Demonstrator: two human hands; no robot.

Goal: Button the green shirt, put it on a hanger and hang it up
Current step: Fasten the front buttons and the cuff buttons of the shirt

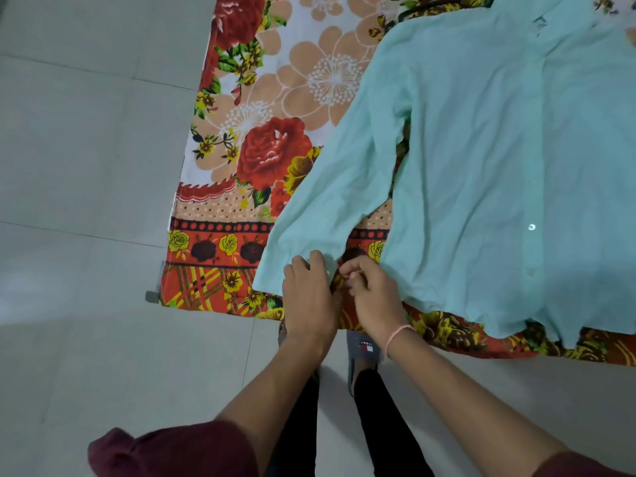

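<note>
Left hand [308, 297], right hand [370, 294] pinching green shirt [481, 166] cuff; button hidden

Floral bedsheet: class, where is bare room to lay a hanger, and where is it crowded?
Free: the floral bedsheet left of the green shirt, up to its floor-side edge, and a thin strip below the hem. Crowded: the cuff, where the left hand and right hand meet.

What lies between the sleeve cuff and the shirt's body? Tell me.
In the head view, bare floral bedsheet shows between the sleeve cuff and the shirt's body; lower down, the right hand fills the gap.
</note>
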